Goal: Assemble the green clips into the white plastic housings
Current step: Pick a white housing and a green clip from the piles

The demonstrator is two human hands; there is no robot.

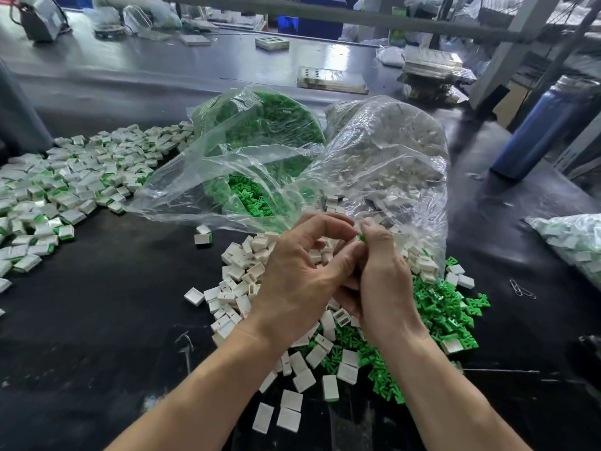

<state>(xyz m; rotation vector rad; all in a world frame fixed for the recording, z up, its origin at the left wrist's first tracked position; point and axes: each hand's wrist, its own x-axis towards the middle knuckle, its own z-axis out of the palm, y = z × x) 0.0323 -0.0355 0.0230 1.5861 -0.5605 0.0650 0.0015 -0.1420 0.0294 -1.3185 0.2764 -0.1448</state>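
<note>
Our left hand (pixel 299 275) and right hand (pixel 383 275) meet over the desk (pixel 97 320) middle; right fingers pinch a green clip (pixel 361 237), left fingers curl, contents hidden. White housings (pixel 240 278) heaped below. No readable writing.

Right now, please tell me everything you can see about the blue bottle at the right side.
The blue bottle is a tall cylinder with a glossy dark blue body and a paler, clear-looking cap. It seems to be metal or hard plastic. It stands on the dark table at the far right, looking tilted, perhaps from the wide lens. Nothing seems to touch it but the table; both bags and the hands are apart from it.
</note>
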